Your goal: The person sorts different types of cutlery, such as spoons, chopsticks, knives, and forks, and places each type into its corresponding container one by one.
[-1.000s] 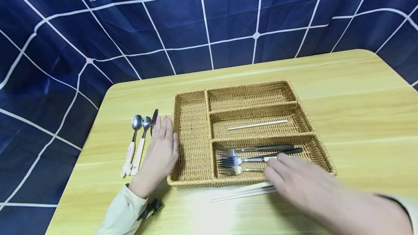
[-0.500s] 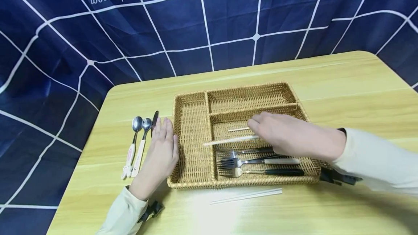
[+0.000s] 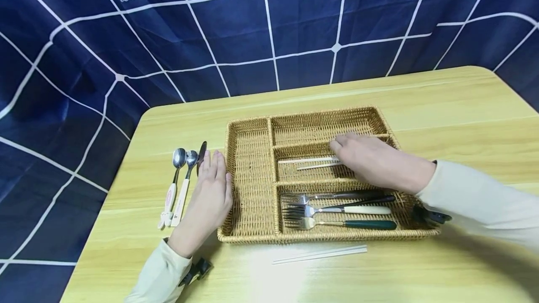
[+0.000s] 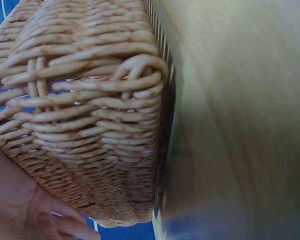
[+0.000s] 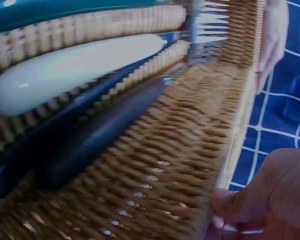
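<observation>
My left hand (image 3: 209, 193) lies along the left outer wall of the wicker cutlery tray (image 3: 248, 236), its fingers straight. In the left wrist view its fingers (image 4: 65, 225) sit right at the woven wall. My right hand (image 3: 370, 158) is over the tray's middle compartment, with thumb and fingertips pinching the right end of a pale chopstick (image 3: 307, 160). That chopstick lies low in the compartment, beside a second pale chopstick (image 3: 317, 166). The right hand hides the right ends of both. In the right wrist view the thumb (image 5: 230, 202) is bent toward the fingers.
Several forks (image 3: 307, 210) lie in the front compartment. Two more chopsticks (image 3: 320, 254) lie on the table (image 3: 463, 116) in front of the tray. Left of it are a spoon (image 3: 178, 158), a smaller spoon (image 3: 191, 159) and a dark knife (image 3: 202, 151), partly behind the left hand.
The right hand has gone from the table in front of the tray to the middle compartment, bringing a chopstick down beside the one there. The left hand has stayed at the tray's wall.
</observation>
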The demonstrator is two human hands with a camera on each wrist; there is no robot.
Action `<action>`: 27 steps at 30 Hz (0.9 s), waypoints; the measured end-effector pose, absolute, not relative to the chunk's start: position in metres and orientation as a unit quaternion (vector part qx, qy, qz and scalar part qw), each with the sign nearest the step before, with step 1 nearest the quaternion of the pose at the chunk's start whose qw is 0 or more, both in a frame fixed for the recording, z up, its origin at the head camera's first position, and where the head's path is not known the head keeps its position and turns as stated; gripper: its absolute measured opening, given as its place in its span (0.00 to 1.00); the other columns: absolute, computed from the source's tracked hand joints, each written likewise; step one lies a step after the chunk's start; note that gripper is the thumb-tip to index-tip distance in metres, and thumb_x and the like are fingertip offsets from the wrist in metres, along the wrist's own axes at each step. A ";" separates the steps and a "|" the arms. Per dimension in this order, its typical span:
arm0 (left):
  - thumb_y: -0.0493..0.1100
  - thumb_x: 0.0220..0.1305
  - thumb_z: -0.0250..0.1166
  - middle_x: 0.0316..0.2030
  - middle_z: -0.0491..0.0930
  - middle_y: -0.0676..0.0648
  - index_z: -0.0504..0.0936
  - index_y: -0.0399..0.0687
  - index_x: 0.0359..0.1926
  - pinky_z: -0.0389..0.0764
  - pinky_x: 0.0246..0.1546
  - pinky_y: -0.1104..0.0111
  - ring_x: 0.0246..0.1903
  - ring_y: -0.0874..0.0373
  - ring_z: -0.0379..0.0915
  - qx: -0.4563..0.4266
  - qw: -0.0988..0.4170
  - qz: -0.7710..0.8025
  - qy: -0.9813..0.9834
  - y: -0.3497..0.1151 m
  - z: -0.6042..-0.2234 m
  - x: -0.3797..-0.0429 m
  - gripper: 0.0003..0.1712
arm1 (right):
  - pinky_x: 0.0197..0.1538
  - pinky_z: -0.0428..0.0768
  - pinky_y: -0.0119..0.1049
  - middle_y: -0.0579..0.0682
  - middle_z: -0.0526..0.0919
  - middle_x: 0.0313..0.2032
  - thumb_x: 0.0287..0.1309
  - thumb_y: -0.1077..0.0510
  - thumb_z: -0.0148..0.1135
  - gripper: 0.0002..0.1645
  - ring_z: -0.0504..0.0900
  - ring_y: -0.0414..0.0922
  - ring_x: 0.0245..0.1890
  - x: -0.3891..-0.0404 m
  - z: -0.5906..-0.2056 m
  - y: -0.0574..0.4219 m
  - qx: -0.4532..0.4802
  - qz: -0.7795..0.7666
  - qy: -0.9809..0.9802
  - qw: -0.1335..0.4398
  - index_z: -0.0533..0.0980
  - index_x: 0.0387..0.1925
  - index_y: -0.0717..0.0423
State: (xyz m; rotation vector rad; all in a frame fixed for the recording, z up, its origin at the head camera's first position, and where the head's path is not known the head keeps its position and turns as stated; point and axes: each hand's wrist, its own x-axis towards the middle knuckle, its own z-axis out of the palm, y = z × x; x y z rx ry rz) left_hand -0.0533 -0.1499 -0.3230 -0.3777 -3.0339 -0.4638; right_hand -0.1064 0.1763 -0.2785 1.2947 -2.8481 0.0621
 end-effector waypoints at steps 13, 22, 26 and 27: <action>0.41 0.75 0.42 0.70 0.47 0.26 0.48 0.21 0.69 0.45 0.71 0.47 0.72 0.35 0.33 -0.122 0.027 -0.152 -0.981 -0.149 -0.323 -0.053 0.31 | 0.16 0.75 0.31 0.51 0.76 0.23 0.32 0.79 0.65 0.17 0.72 0.43 0.18 -0.116 -0.293 0.175 0.442 -0.050 -0.895 0.041 0.77 0.29 0.63; 0.41 0.75 0.41 0.70 0.47 0.26 0.49 0.21 0.69 0.45 0.72 0.48 0.72 0.35 0.34 -0.121 0.026 -0.153 -0.980 -0.148 -0.323 -0.055 0.31 | 0.13 0.70 0.29 0.50 0.75 0.18 0.35 0.78 0.64 0.12 0.67 0.40 0.14 -0.122 -0.306 0.179 0.439 -0.045 -0.895 0.068 0.77 0.22 0.62; 0.41 0.75 0.41 0.70 0.48 0.26 0.49 0.22 0.69 0.44 0.72 0.48 0.72 0.36 0.33 -0.118 0.023 -0.151 -0.981 -0.149 -0.323 -0.054 0.31 | 0.11 0.67 0.31 0.48 0.71 0.15 0.34 0.79 0.60 0.15 0.64 0.40 0.12 -0.123 -0.310 0.180 0.428 -0.041 -0.900 0.072 0.73 0.16 0.57; 0.41 0.75 0.41 0.70 0.48 0.26 0.49 0.21 0.69 0.44 0.72 0.48 0.72 0.36 0.34 -0.117 0.024 -0.149 -0.982 -0.149 -0.324 -0.054 0.31 | 0.11 0.67 0.31 0.47 0.70 0.14 0.33 0.79 0.59 0.16 0.64 0.40 0.12 -0.123 -0.310 0.180 0.424 -0.041 -0.902 0.069 0.71 0.15 0.56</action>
